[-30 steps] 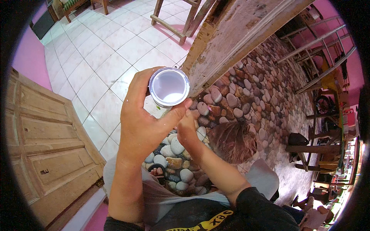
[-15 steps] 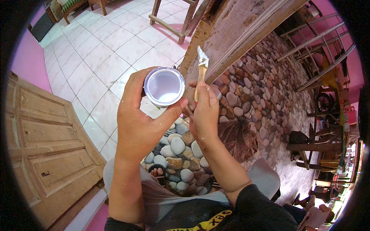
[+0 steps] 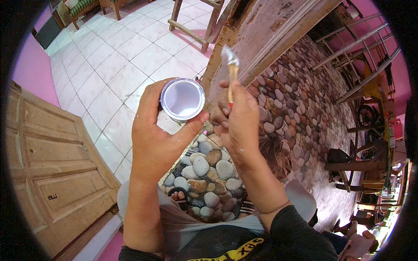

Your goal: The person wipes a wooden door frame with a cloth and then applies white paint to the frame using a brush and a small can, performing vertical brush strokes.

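Observation:
A small round paint can, lidless and pale inside with a paint-smeared rim, is gripped in my left hand, thumb on the near side and fingers around the far side. Whitish liquid shows at its bottom. To the right of it, my right hand is closed around the wooden handle of a paintbrush. The brush points away from me, its white-coated bristles blurred by motion. Those bristles are close to a worn wooden frame piece with patchy paint; whether they touch it I cannot tell.
A wooden panel door stands at the left. White tiles lie beyond, with a wooden stool on them. Pebble-patterned flooring spreads right, where a metal ladder leans. A crumpled brown bag-like thing lies beside my right forearm.
My right hand has moved a little to the right with the paintbrush, whose bristles have shifted slightly up. The paint can in my left hand has moved barely left and down.

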`<action>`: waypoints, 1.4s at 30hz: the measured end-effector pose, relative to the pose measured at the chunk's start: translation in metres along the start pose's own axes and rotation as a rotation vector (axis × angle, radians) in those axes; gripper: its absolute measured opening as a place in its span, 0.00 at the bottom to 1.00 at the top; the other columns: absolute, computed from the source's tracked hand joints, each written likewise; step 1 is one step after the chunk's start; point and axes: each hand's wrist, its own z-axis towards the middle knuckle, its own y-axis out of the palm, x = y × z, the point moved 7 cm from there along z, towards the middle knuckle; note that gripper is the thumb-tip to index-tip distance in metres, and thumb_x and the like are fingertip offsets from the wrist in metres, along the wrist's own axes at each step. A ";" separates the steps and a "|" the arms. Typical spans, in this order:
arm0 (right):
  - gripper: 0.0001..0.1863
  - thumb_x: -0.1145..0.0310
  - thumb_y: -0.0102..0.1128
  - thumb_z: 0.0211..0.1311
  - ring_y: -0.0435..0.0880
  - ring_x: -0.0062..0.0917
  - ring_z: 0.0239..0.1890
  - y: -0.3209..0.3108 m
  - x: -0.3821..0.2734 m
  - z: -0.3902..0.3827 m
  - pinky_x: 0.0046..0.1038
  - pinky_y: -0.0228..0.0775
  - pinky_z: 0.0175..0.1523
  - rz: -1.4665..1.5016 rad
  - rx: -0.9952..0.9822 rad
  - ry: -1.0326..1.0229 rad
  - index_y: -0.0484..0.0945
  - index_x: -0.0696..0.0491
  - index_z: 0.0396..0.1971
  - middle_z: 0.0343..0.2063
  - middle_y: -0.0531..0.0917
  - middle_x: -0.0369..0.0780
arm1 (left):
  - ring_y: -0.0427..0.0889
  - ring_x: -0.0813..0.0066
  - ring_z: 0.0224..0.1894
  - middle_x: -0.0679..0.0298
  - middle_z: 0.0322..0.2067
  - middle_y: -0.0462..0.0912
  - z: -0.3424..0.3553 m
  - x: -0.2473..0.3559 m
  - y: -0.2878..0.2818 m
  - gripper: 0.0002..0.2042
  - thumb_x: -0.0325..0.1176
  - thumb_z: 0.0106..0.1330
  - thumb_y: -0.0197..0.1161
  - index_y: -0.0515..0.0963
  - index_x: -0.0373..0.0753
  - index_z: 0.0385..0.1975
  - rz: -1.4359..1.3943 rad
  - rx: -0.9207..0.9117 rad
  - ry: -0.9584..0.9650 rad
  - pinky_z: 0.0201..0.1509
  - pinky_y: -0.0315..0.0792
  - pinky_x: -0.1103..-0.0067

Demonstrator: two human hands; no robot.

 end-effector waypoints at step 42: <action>0.18 0.52 0.48 0.78 0.56 0.17 0.11 -0.120 0.270 0.042 0.26 0.47 0.17 -0.074 0.173 0.240 0.73 0.52 0.36 0.15 0.62 0.29 | 0.80 0.73 0.56 0.61 0.51 0.81 -0.002 -0.018 -0.005 0.30 0.23 0.56 0.78 0.73 0.32 0.59 0.078 -0.053 -0.036 0.63 0.73 0.76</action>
